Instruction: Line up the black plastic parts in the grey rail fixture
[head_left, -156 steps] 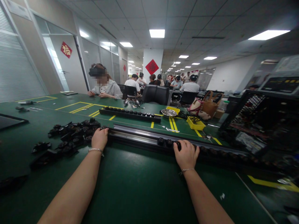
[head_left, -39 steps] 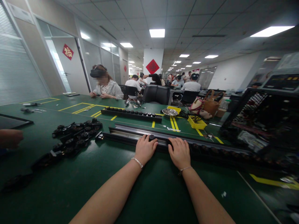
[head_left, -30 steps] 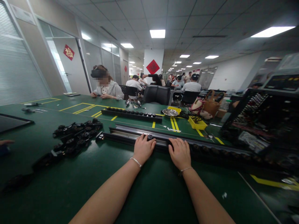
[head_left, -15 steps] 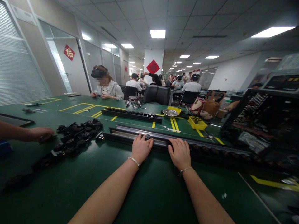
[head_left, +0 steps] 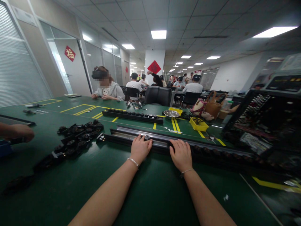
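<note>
A long black rail [head_left: 122,137] with a pale metal channel lies across the green table in front of me. My left hand [head_left: 140,149] is closed around a small round black part [head_left: 147,137], which sits in the rail's channel. My right hand [head_left: 181,153] grips the rail farther right, fingers over its top and thumb on the near side; what lies under its fingertips is hidden. Right of that hand, several dark parts [head_left: 211,151] sit in a row along the rail.
A pile of black parts [head_left: 80,136] lies left. Another person's hand [head_left: 22,132] is near a blue bin [head_left: 5,149]. Beyond the rail are a second filled rail [head_left: 131,115], a metal bowl [head_left: 171,114] and a yellow tray [head_left: 198,126]. A black perforated case [head_left: 249,110] stands right.
My left hand has shifted slightly left along the rail, and the small black part moved with it. My right hand stays put. The other person's hand has moved left, away from the pile.
</note>
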{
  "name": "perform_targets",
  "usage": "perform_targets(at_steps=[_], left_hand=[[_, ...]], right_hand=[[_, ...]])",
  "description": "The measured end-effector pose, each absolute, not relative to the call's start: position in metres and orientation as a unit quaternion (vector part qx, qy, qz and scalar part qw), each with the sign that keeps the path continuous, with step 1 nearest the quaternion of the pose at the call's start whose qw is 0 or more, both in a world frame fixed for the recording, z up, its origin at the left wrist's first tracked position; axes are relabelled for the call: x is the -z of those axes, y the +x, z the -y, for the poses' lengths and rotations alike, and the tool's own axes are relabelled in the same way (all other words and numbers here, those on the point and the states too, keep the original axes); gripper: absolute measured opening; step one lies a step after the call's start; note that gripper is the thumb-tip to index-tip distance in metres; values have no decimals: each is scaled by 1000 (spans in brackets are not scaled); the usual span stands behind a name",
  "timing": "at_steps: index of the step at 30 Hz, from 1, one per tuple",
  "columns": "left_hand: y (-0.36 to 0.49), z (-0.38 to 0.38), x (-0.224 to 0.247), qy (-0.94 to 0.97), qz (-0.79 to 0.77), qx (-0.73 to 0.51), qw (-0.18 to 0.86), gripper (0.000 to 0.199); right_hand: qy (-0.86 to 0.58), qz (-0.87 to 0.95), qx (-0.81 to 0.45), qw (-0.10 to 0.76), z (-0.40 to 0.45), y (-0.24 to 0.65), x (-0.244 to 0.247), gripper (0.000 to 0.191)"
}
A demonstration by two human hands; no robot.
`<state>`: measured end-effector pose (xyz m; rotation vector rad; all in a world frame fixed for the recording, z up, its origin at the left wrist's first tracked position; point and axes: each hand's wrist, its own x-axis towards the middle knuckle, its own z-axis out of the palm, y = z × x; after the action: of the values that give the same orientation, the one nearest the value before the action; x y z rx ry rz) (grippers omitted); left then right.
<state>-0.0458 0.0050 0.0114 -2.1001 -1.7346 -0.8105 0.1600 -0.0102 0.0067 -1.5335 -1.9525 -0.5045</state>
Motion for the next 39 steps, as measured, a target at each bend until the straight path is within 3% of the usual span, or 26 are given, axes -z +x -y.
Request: perform_targets(at_steps=[39], left_hand=[[-74, -9, -14, -721, 616, 279, 154, 30]], right_hand=[[-580, 733, 192, 300, 9, 160, -5, 34]])
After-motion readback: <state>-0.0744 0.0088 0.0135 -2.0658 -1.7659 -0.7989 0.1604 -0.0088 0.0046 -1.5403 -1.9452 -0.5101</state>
